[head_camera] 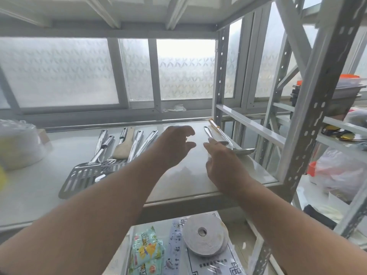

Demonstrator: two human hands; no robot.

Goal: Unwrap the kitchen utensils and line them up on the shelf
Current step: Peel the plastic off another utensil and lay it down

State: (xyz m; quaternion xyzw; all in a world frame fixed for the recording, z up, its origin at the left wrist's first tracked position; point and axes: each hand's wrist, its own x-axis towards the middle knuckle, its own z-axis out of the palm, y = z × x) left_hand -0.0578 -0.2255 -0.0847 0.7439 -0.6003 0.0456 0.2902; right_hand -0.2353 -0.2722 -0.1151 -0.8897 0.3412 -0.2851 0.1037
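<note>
On the shelf [188, 181] a bare strip runs from 6 o'clock up toward 12, between the row of steel utensils [111, 153] at 9 o'clock and the ladle-like utensil [228, 141] at 2 o'clock. Both hands reach into this strip. The rack's perforated upright [309, 116] blocks the 3 o'clock side, the upper shelf [139, 14] caps headroom, and a wrapped bundle [17, 145] stands far at 9 o'clock.

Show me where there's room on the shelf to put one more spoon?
The bare patch lies on the shelf between the row of utensils on the left and the spoons by the right post, under both hands. The left side is crowded with overlapping spatulas.
</note>
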